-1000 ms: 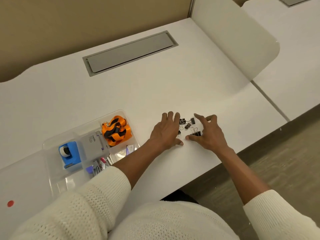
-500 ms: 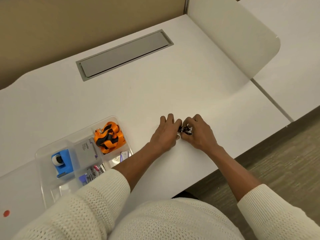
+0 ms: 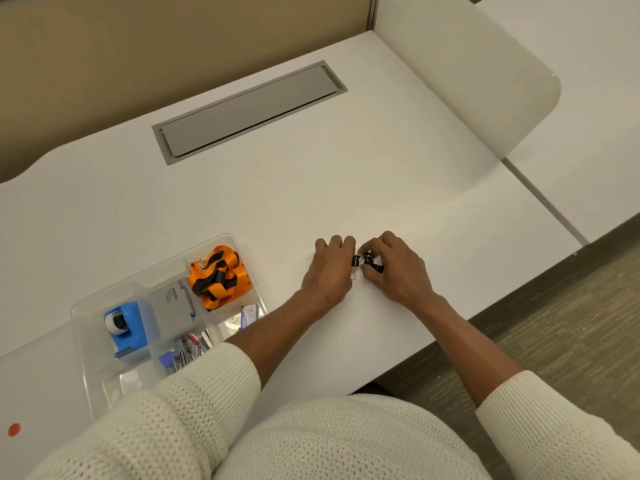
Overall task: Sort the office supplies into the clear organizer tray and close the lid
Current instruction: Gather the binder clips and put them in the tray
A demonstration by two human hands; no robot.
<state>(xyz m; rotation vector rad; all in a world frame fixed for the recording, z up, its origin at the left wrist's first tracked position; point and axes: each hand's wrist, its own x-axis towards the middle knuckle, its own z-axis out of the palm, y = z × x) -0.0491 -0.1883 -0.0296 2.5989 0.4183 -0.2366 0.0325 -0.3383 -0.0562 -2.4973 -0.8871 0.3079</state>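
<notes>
Binder clips (image 3: 367, 262), small and black with wire handles, are bunching in a little heap on the white desk (image 3: 311, 188), caught between the two hands. Well to their left the clear organizer tray (image 3: 80, 327) is sitting open, with an orange-and-black lanyard (image 3: 220, 277) filling its far right compartment, a grey box (image 3: 172, 308) and a blue tape dispenser (image 3: 125, 325) lying in the neighbouring ones, and small mixed items (image 3: 188, 348) partly hidden by the cream sleeve (image 3: 194, 389). The left hand (image 3: 330, 268) is resting palm-down with its fingers touching the heap's left side; the right hand (image 3: 394, 268) is curling over the clips from the right, fingers closing around them.
</notes>
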